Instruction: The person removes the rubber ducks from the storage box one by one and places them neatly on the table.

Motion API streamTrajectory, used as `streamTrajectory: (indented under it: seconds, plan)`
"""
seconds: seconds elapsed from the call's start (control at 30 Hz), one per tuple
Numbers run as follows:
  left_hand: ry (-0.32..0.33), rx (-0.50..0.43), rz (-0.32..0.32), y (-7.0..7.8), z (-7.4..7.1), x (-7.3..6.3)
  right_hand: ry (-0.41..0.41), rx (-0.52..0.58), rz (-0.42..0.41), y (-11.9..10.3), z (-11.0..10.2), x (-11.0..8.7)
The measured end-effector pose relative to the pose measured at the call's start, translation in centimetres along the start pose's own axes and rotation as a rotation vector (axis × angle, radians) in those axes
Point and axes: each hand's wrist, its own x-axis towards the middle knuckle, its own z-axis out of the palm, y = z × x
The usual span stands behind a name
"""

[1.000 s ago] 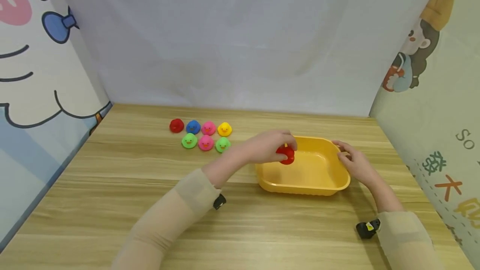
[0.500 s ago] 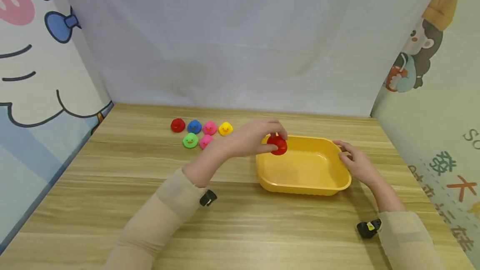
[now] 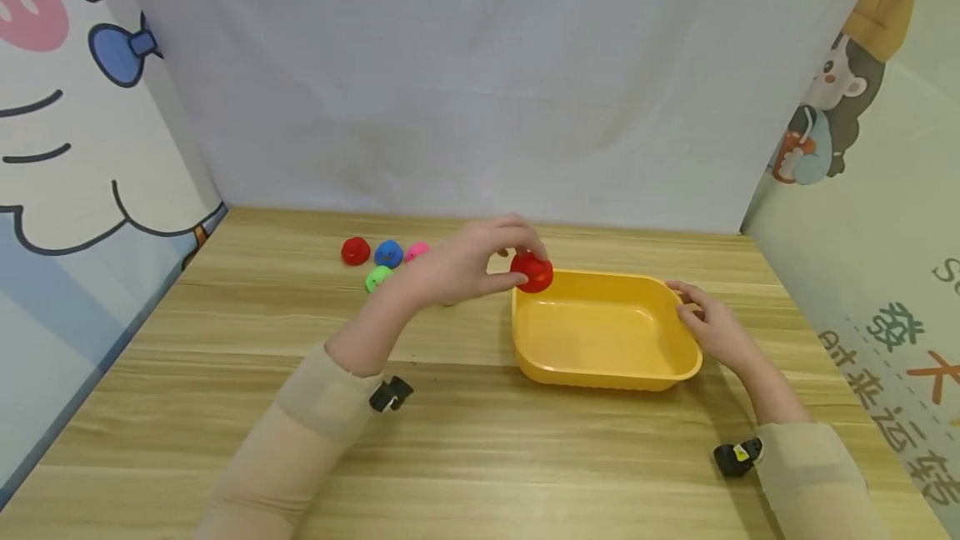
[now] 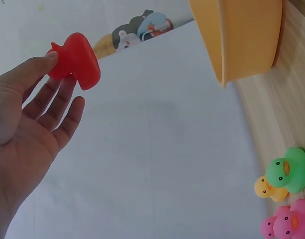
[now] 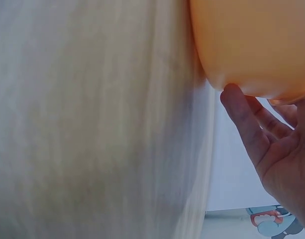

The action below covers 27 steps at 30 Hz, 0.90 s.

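My left hand (image 3: pixel 468 261) pinches a red rubber duck (image 3: pixel 532 273) between thumb and fingertips, held up at the far left corner of a yellow plastic basin (image 3: pixel 609 377). In the left wrist view the duck (image 4: pixel 75 59) is clear of the basin (image 4: pixel 249 40), and the remaining fingers extend below it. My right hand (image 3: pixel 716 327) rests against the basin's right end. The right wrist view shows fairly straight fingers (image 5: pixel 242 117) touching the outside of the basin wall (image 5: pixel 256 45).
More rubber ducks stand on the wooden table (image 3: pixel 465 457): a red one (image 3: pixel 356 251), a blue one (image 3: pixel 388 253), a pink one (image 3: pixel 417 251) and a green one (image 3: pixel 377 278). My left hand and forearm hide others from the head view; the left wrist view shows another green duck (image 4: pixel 291 172).
My left hand has moved left and away from me with the red duck, from over the basin's inside to its far left corner. My right hand and the basin have stayed put.
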Motion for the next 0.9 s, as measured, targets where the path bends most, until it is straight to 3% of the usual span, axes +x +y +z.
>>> streamTrajectory:
  seconds: [0.23, 0.57, 0.9]
  plan:
    - [0.079, -0.010, 0.042, -0.4, -1.0, -1.3, 0.012, 0.001, 0.000, 0.1, 0.1, 0.0]
    - [0.168, -0.003, 0.030, -0.3, -2.2, -3.0, 0.018, -0.015, 0.002, 0.2, 0.3, -0.1]
    - [0.276, 0.025, 0.036, -1.3, -3.0, -5.1, 0.023, -0.010, -0.009, 0.0, 0.2, -0.1]
